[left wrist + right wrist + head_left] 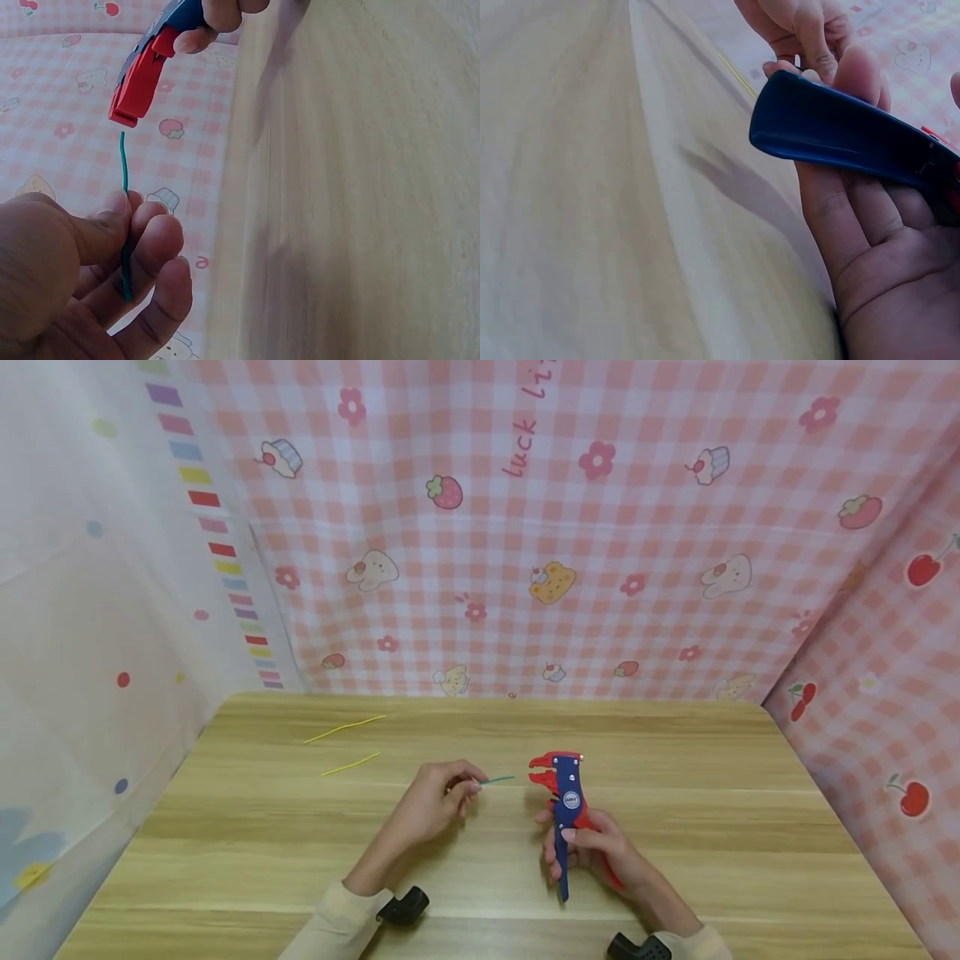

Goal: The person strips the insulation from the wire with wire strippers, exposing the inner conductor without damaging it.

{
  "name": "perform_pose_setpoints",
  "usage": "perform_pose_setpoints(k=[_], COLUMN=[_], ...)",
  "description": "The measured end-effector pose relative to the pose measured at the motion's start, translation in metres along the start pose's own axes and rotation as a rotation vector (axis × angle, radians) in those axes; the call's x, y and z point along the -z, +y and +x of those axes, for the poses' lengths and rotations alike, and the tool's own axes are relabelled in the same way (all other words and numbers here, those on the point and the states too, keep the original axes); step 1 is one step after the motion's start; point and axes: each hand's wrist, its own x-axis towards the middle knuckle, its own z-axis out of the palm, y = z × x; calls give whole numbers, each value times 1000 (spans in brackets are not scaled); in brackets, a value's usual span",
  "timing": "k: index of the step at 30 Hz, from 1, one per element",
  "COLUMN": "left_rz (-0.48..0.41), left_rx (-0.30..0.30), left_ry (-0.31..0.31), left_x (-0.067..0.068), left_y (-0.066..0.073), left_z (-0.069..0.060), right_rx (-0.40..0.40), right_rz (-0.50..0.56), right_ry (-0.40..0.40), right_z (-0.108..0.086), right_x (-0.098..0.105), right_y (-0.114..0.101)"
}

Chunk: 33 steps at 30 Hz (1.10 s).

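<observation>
My left hand (441,797) pinches a short green wire (124,169) between thumb and fingers above the table. One end of the wire points toward the red jaws of a wire stripper (570,789), with a small gap between them. My right hand (600,847) grips the stripper by its blue and red handles, thumb over the front. In the left wrist view the wire's other end hangs down past the curled fingers. The right wrist view shows the blue handle (840,131) lying across the right fingers; the stripper's head is mostly out of that view.
Two yellow wires (345,729) lie apart on the left rear of the wooden table (712,810). A pink checked cloth (630,527) hangs behind the table, with more patterned cloth at both sides. Black devices (403,907) sit at both wrists.
</observation>
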Motion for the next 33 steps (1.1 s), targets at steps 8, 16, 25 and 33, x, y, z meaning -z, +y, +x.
perform_pose_setpoints(k=[8,16,25,33], left_rz=[24,30,47,52], left_rx=[-17,-6,-24,-23], left_ry=[10,2,-2,-6], left_x=[0,-2,-5,-5], left_y=[2,8,15,17], left_z=[-2,-4,-4,-5], right_rx=[-11,-31,-46,-125], right_rz=[11,3,-16,-110], right_ry=[-9,-6,-3,74], right_z=[7,7,4,4], right_x=[-15,-16,-17,-19], right_y=[11,12,10,8])
